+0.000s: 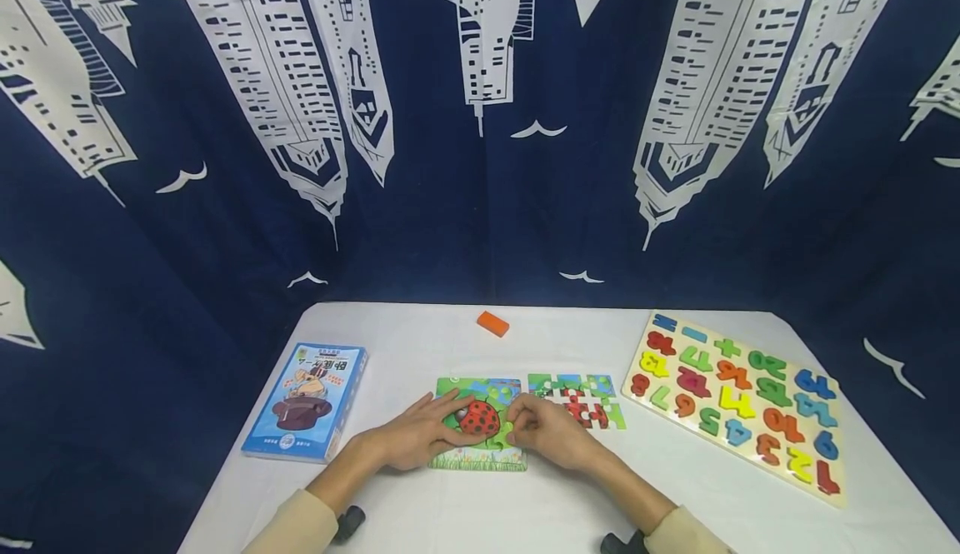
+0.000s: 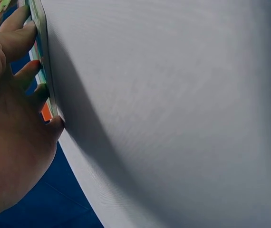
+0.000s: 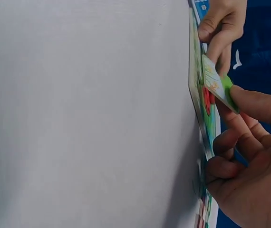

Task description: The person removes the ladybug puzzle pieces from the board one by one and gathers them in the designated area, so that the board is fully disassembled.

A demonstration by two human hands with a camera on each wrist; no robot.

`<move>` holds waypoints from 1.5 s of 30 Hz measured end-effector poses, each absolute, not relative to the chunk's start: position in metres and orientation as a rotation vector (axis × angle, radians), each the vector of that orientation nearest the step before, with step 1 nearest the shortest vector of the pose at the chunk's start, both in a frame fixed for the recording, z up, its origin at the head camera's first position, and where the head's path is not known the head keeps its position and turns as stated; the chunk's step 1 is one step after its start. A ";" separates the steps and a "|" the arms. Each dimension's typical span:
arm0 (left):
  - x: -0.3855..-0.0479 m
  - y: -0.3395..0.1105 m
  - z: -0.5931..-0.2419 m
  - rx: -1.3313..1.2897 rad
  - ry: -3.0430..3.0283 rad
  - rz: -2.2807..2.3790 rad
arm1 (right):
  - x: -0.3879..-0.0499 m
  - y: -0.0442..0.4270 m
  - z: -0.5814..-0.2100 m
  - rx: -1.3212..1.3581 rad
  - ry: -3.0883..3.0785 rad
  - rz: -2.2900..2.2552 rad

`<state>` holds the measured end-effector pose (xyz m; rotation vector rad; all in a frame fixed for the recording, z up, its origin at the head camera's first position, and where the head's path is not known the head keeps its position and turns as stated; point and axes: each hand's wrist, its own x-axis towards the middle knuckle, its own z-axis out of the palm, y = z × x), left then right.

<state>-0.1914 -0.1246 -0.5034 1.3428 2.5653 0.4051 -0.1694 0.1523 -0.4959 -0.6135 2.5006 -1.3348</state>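
Observation:
A square puzzle board [image 1: 487,460] with a red ladybug picture [image 1: 480,421] lies flat on the white table. My left hand [image 1: 411,435] rests on its left part, fingers spread and fairly straight; in the left wrist view the fingertips touch the board's edge. Over the board's right side, my right hand [image 1: 557,436] pinches a green puzzle piece [image 3: 219,86] between thumb and fingers. In the right wrist view the piece is tilted, just off the board and close to the left hand's fingers. Several joined puzzle pieces [image 1: 600,385] lie right of the board, partly behind my right hand.
A blue box [image 1: 303,433] with a pot picture lies at the left. At the right is a wooden number board [image 1: 750,452] with colourful numerals. An orange block [image 1: 492,324] lies near the back edge. Behind the table hangs a dark blue cloth [image 1: 480,229].

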 end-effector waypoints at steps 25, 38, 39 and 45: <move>-0.192 -0.124 -0.500 1.332 2.568 0.444 | -0.162 0.254 -0.477 -0.299 2.490 -1.349; -0.191 -0.124 -0.502 1.354 2.571 0.426 | -0.158 0.294 -0.487 -0.198 2.643 -1.151; -0.191 -0.124 -0.502 1.355 2.572 0.424 | -0.158 0.296 -0.488 -0.188 2.658 -1.133; -0.191 -0.124 -0.501 1.360 2.570 0.431 | -0.159 0.301 -0.491 -0.227 2.700 -1.086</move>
